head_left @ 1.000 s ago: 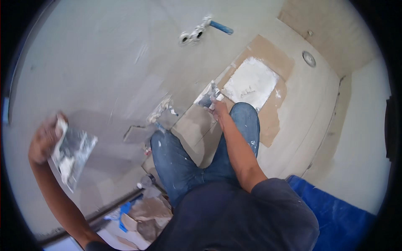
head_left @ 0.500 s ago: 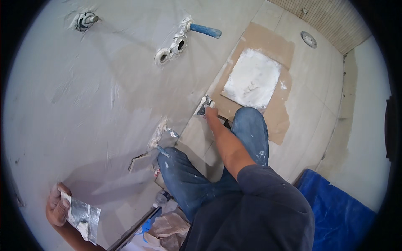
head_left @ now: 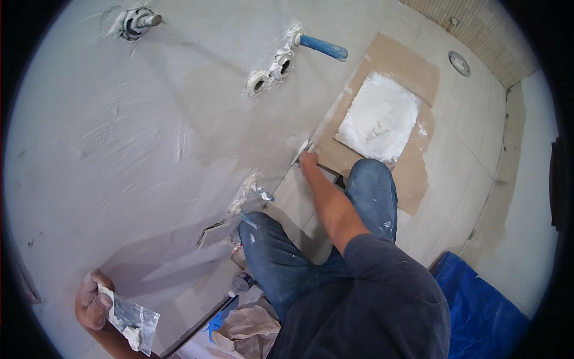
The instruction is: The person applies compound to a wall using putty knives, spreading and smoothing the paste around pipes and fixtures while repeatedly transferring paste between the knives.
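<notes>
At the lower left, my left hand [head_left: 94, 304] is closed around a wide putty knife [head_left: 143, 320], its metal blade carrying a lump of white filler [head_left: 133, 337]. My right arm reaches forward, and my right hand [head_left: 308, 164] is closed on a second putty knife [head_left: 304, 148]. That blade is seen nearly edge-on at the foot of the grey plastered wall [head_left: 197, 119], so whether it touches the wall I cannot tell. Beyond this hand, a square board [head_left: 394, 113] covered in white filler lies on brown cardboard [head_left: 412, 170].
Out of the wall stick a blue pipe stub [head_left: 324, 46], a metal fitting [head_left: 141, 23] and lower blue stubs [head_left: 263, 193]. A round drain [head_left: 459, 63] sits in the tiled floor. Blue sheeting [head_left: 475, 302] lies at the lower right; crumpled paper [head_left: 246, 329] and a bottle [head_left: 242, 283] are beside my legs.
The view has shifted, so the surroundings appear farther right. My right hand has turned its putty knife from flat-on to nearly edge-on. My left hand still holds its knife with the filler.
</notes>
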Demonstrator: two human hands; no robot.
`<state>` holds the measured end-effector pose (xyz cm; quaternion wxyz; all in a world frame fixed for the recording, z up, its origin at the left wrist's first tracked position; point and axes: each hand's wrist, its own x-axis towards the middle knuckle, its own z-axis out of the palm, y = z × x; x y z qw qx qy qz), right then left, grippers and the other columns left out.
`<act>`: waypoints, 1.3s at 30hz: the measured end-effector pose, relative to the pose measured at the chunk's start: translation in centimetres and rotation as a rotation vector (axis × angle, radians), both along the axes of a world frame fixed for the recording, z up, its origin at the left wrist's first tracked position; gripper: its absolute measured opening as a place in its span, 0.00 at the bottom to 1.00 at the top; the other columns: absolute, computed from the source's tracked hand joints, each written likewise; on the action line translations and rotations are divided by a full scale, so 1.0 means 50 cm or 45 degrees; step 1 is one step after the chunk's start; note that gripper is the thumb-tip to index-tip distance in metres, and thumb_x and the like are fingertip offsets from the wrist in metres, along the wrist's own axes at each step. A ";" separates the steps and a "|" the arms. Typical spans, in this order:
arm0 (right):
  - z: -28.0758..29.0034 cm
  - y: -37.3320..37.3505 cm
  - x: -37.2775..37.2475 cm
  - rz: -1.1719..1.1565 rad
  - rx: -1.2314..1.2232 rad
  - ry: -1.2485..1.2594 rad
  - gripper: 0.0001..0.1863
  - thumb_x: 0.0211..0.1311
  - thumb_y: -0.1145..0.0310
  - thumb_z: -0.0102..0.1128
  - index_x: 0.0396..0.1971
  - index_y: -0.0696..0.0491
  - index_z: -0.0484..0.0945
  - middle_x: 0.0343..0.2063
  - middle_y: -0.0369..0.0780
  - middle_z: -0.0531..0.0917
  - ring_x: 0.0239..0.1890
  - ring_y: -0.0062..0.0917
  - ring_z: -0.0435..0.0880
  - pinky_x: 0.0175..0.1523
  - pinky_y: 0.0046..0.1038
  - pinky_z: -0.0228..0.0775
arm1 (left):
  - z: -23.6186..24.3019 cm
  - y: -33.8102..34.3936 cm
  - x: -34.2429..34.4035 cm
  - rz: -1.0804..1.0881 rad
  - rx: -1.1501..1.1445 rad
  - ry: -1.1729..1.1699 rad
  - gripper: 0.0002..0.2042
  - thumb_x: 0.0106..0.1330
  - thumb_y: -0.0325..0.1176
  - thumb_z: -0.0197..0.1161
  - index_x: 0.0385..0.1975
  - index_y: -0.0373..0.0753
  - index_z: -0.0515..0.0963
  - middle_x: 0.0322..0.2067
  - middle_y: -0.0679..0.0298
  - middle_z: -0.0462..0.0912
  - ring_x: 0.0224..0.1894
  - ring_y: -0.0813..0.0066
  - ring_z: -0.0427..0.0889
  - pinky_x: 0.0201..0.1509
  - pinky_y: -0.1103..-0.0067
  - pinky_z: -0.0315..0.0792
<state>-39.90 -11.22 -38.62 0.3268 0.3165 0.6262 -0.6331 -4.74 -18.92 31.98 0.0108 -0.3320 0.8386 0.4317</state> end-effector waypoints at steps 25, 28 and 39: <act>0.041 0.031 0.001 0.208 0.472 0.315 0.23 0.58 0.64 0.52 0.46 0.68 0.74 0.45 0.60 0.79 0.48 0.52 0.79 0.53 0.42 0.70 | -0.020 0.030 -0.001 0.252 -0.193 0.140 0.21 0.47 0.47 0.69 0.22 0.35 0.69 0.17 0.68 0.65 0.19 0.80 0.62 0.23 0.83 0.53; -0.012 0.006 -0.022 0.196 0.485 0.251 0.23 0.56 0.62 0.54 0.43 0.68 0.75 0.42 0.61 0.80 0.47 0.52 0.80 0.51 0.43 0.71 | -0.025 0.036 0.001 0.353 -0.138 0.193 0.20 0.46 0.43 0.70 0.21 0.34 0.69 0.16 0.68 0.65 0.18 0.81 0.62 0.22 0.84 0.53; 0.042 -0.014 0.027 0.172 0.256 0.366 0.23 0.57 0.63 0.55 0.47 0.64 0.73 0.44 0.57 0.80 0.49 0.49 0.79 0.55 0.41 0.69 | -0.027 0.027 0.014 0.299 -0.143 0.234 0.23 0.50 0.47 0.71 0.23 0.33 0.69 0.17 0.67 0.66 0.16 0.80 0.64 0.20 0.83 0.54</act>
